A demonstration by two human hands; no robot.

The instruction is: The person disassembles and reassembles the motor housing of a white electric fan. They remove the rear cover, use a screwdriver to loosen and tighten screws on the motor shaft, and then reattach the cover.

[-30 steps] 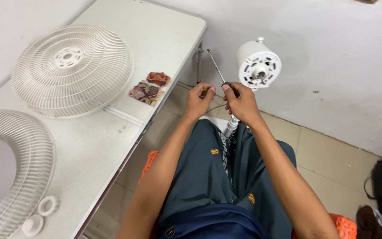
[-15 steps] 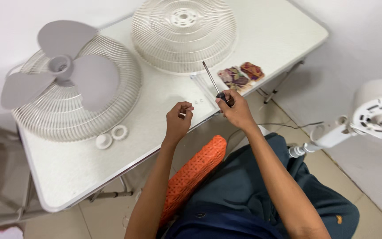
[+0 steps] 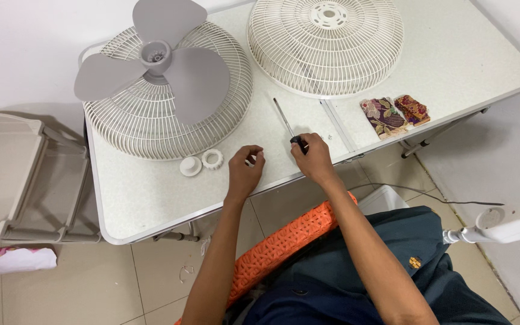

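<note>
My right hand grips the black handle of a screwdriver whose metal shaft lies along the white folding table. My left hand rests on the table near its front edge, fingers curled around something small that I cannot make out. A white round cap and a white ring nut lie just left of it. Behind them a fan grille lies flat with the grey three-blade propeller on top. A second grille lies dome-up at the back.
Two small patterned cloth pouches lie at the table's right front. The white fan motor housing on its pole stands at my right, a cable trailing on the tiled floor. An orange woven seat is under me. A grey plastic chair is left.
My view swung from the fan motor on the right to the table. Both hands came down onto the tabletop, the right one bringing the screwdriver and laying its shaft flat.
</note>
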